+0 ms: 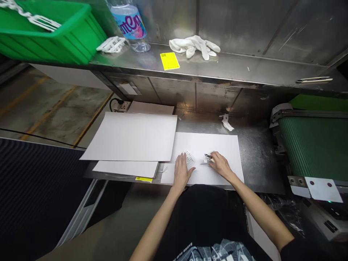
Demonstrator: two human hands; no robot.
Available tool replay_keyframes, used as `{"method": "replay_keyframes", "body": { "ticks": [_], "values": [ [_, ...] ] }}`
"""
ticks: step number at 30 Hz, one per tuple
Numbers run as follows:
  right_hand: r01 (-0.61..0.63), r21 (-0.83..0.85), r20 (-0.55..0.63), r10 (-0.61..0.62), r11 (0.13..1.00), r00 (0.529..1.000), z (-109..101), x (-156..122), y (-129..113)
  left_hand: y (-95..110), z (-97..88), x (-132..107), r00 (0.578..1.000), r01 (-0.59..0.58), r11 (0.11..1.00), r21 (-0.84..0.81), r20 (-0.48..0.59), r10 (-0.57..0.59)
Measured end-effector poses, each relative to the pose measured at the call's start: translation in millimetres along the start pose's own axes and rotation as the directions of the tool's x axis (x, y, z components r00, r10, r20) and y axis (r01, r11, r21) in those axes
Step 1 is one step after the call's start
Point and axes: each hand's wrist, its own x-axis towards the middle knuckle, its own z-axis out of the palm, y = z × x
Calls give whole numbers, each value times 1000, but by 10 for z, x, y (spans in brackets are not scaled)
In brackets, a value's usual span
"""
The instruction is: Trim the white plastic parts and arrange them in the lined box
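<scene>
Beyond our left hand [181, 172], far to its left, we see a green plastic bin [62, 43] holding white openwork plastic pieces [45, 22]; the picture's edge cuts it off. Between bin and left hand, higher up, stands a clear plastic bottle [140, 43] with a blue label, its top out of frame; we cannot tell how full it is.

Our left hand lies with fingers extended and thumb apart, touching a small white plastic lattice piece [189, 158] at its right, which it partly covers. Our right hand is closed on a small dark metallic tool [208, 156], mostly hidden by the fingers, its type unclear.

Beneath both hands lies a white rectangular sheet [201, 145] on a grey metal bench [258, 163]. White flat boards [130, 136] are stacked left of our left hand; a green ribbed conveyor belt [315, 145] runs well right of our right hand [219, 165].
</scene>
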Motion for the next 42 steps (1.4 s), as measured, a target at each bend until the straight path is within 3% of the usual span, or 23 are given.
{"method": "replay_keyframes", "body": {
  "ticks": [5,8,11,13,17,20,24,27,30,32,35,38,42],
  "values": [
    [-50,172,-85,65,984,994,-97,156,-197,320,-317,22,998,54,983,-176,29,-50],
    [-64,351,-6,71,934,997,-183,177,-456,553,-489,46,985,110,937,-330,163,-58],
    [-125,638,134,50,760,990,-243,155,-756,807,-603,77,890,288,773,-565,456,2],
    [-154,733,169,42,662,985,-281,124,-910,960,-667,83,828,433,646,-629,561,-8],
    [-162,626,139,95,763,986,-442,13,-1009,1147,-823,63,832,531,518,-670,528,-170],
    [-236,489,249,125,840,961,-663,-106,-1024,1223,-1010,45,805,591,427,-684,531,-263],
    [-227,401,436,34,888,900,-998,-228,-1213,1343,-1311,49,742,660,378,-649,643,-192],
    [-188,298,485,21,936,874,-1179,-259,-1408,1435,-1460,56,737,655,345,-672,669,-94],
    [-189,237,508,44,953,860,-1273,-293,-1516,1489,-1506,34,791,595,362,-718,602,-107],
    [-212,152,521,104,965,847,-1302,-344,-1538,1495,-1503,1,863,488,538,-687,474,-176],
    [-242,23,521,195,970,831,-1321,-441,-1572,1488,-1491,-67,967,253,877,-409,135,-216],
    [-263,55,503,201,963,841,-1327,-498,-1684,1524,-1492,-133,988,79,982,-169,-120,-100],
    [-252,145,459,161,957,874,-1336,-468,-1875,1641,-1510,-173,966,-120,990,-67,-238,101]
  ]
}}
